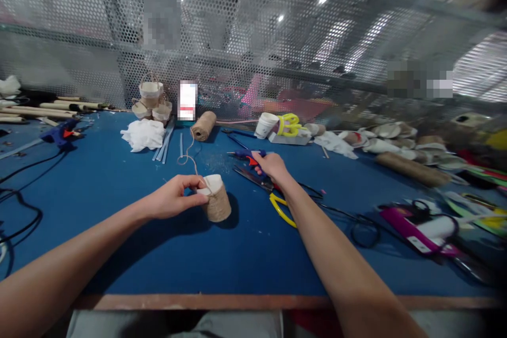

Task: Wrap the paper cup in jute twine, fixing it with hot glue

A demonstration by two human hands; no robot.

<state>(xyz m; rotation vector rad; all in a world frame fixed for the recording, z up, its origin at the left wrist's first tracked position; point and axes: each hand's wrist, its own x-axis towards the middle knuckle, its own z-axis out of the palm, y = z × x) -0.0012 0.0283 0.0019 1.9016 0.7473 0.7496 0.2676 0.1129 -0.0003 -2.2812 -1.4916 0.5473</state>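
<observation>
On the near side of the string roll [205, 125], the left hand [178, 198] pinched a string-wrapped cup [219, 207] near its rim. The right hand [271, 167] gripped a blue glue gun [244, 155], nearer than the roll and to its right. A thin string [195, 166] ran from roll to cup.

Across the back, the blue tbl [253, 264] is bounded by a perf. metal panel [237, 26]. Far L, wooden sticks [43, 111] are heaped, w/ a blue glue gun [59, 134] laid in front. Small cups [151, 88] are stacked back L, w/ crumpled white cloth [143, 135] placed in front & clear sticks [163, 145] laid just beside. A phone [187, 99] w/ lit scrn is propped nr the panel. Btwn centre & R, a white paper cup [266, 125] is set beside yellow handles [290, 124], w/ a white box [291, 139] seen below. Far R, a brown roll [412, 169] & a magenta-&-white item [415, 229] are seen, blurred.
</observation>
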